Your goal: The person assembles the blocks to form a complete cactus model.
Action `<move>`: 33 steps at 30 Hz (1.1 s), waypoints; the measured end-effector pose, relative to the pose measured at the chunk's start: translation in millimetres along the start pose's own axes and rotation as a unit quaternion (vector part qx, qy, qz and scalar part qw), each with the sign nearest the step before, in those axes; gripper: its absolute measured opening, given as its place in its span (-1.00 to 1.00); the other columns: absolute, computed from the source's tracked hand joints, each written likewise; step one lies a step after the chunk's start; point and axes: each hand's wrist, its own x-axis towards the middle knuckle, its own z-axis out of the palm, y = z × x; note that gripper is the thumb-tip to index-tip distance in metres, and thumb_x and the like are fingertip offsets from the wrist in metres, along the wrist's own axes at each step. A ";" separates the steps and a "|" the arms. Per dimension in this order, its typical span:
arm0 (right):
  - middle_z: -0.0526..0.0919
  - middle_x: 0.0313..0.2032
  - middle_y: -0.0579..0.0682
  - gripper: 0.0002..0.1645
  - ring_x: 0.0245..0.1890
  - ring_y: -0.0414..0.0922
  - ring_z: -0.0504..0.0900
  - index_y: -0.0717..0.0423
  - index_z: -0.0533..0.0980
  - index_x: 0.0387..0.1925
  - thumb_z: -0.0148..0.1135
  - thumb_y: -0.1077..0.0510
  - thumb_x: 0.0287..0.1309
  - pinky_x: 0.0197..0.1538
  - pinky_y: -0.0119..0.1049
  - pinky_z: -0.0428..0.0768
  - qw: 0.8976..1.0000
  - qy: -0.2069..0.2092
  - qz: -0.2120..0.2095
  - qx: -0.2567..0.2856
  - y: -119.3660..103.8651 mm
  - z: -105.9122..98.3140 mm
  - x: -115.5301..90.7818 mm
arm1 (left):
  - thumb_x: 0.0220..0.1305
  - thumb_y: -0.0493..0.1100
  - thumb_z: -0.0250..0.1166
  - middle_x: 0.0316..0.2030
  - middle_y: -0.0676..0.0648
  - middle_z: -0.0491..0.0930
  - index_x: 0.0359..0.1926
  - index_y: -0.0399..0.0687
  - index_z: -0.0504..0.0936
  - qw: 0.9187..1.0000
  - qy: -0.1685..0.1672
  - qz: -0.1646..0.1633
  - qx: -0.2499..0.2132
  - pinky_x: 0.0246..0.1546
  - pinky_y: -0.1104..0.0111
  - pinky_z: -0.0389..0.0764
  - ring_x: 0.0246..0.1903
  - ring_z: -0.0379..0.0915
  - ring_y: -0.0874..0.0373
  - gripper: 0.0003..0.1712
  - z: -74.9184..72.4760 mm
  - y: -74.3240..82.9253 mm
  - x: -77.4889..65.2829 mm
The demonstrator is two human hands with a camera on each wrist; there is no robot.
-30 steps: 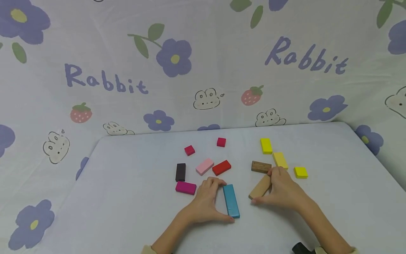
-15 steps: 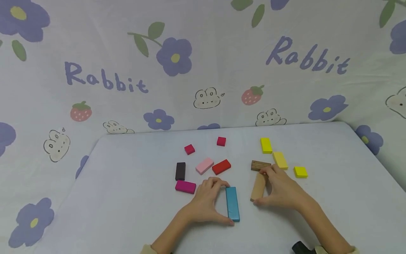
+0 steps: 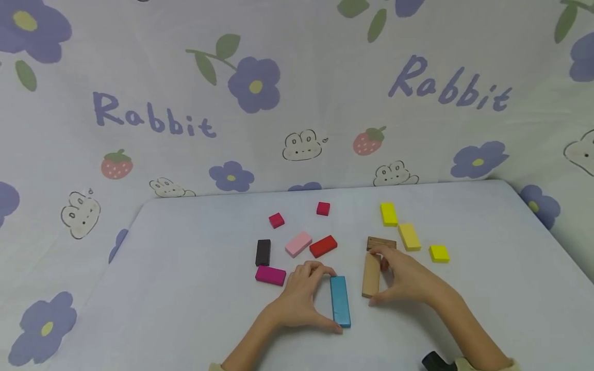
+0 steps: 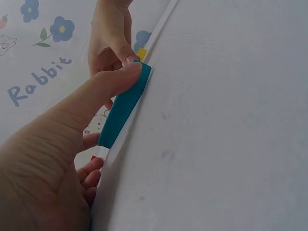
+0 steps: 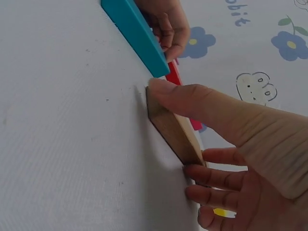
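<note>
My left hand pinches a long blue block between thumb and fingers, one at each end. In the left wrist view, the thumb presses the near end of this teal-looking block. My right hand pinches a light wooden block end to end, standing almost parallel to the blue one with a gap between them. The right wrist view shows the thumb on the near end of the wooden block. At its far end lies a brown wood-grain block, partly covered by the right fingers.
Left of centre lie a magenta block, a dark block, a pink block and a red block. Two small red cubes sit farther back. Several yellow blocks are at the right. A patterned cloth hangs behind.
The right hand has turned the light wooden block from slanted to nearly straight and shifted it left. The left hand has straightened the blue block and drawn it slightly nearer.
</note>
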 end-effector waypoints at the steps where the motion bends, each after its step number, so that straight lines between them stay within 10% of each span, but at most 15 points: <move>1: 0.57 -0.11 0.02 0.21 -0.15 -0.08 0.49 0.28 0.38 0.36 0.80 -0.10 -0.26 -0.13 -0.23 0.57 1.000 -0.004 0.003 0.008 0.4 -0.2 -0.3 | -0.15 0.39 0.63 0.36 0.03 0.30 0.37 0.34 0.38 1.000 -0.001 0.000 0.001 0.33 0.03 0.40 0.32 0.19 0.12 0.06 0.3 0.3 -0.3; 33: 0.64 -0.12 0.00 -0.01 -0.16 -0.09 0.53 0.24 0.40 0.28 0.73 0.02 -0.15 -0.08 -0.24 0.66 0.999 0.007 -0.029 0.019 -21.4 -1.6 27.8 | -0.17 0.37 0.65 0.33 0.12 0.34 0.28 0.24 0.39 1.000 0.003 0.019 0.004 0.34 0.09 0.35 0.34 0.20 0.16 0.02 2.2 -2.9 -0.6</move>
